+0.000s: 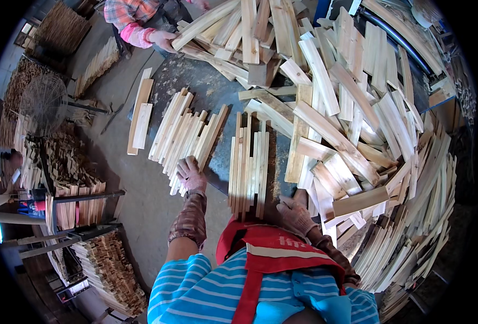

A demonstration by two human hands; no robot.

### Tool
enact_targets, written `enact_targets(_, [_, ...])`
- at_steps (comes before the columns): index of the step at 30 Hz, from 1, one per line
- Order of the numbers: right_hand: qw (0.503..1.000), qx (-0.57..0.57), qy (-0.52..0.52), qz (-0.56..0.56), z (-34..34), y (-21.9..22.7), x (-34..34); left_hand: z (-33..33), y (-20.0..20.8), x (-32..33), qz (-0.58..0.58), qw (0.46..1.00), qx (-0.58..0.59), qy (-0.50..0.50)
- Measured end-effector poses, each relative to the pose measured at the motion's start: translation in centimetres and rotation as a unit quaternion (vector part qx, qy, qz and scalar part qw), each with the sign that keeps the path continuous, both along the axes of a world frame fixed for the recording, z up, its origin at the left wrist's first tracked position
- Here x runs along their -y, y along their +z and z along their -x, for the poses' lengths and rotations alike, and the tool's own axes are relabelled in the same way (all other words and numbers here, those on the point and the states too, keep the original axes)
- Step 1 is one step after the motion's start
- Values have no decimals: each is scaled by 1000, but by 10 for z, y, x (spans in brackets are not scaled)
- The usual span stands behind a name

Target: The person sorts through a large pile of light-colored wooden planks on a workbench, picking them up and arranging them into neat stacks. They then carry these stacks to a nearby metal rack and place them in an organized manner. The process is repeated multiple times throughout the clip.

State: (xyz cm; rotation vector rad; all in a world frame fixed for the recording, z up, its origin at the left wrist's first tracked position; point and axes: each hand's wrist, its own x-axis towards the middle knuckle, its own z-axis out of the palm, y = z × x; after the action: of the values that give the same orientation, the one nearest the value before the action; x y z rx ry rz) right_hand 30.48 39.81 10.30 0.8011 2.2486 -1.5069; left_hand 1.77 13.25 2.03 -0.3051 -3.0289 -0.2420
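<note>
My left hand [191, 176], in a pale pinkish work glove, lies with fingers apart on the near ends of a slanted row of wooden slats [180, 135]. The slats stand on edge, side by side, on the dark table [217, 156]. To its right is a second, narrower row of slats [248, 164], reaching past the table's near edge toward my red apron. My right hand [297, 214], gloved too, is at the near edge beside the big heap of loose boards [339, 108]. A brownish board end touches it; its fingers are partly hidden.
Two or three slats [141, 121] lie at the table's left edge. Across the table, a co-worker's gloved hand [163, 40] touches a board in the heap. More slats [412, 227] are stacked at right. A fan [43, 105] and wood stacks [109, 267] stand at left.
</note>
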Motion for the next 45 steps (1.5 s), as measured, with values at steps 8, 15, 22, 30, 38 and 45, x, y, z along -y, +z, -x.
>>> enact_targets(8, [998, -37, 37, -44, -7, -11, 5, 5, -12, 19, 53, 992, -50, -106])
enact_targets(15, [961, -188, 123, -162, -20, -26, 8, 1, -24, 12, 59, 975, -19, -213])
enact_targets(22, [965, -196, 149, -95, -4, -17, 14, -30, 8, 9, -309, 930, 143, -138])
enact_targets(30, [919, -308, -150, 196, 11, 74, -3, -155, 171, -166, -615, 623, 462, -141])
enact_targets(38, [884, -286, -363, 77, -104, 61, -108, -176, 148, -275, -525, 682, 363, -358])
enact_targets(45, [921, -132, -169, -326, -190, 121, -215, -172, 104, -334, -349, 851, 178, -350])
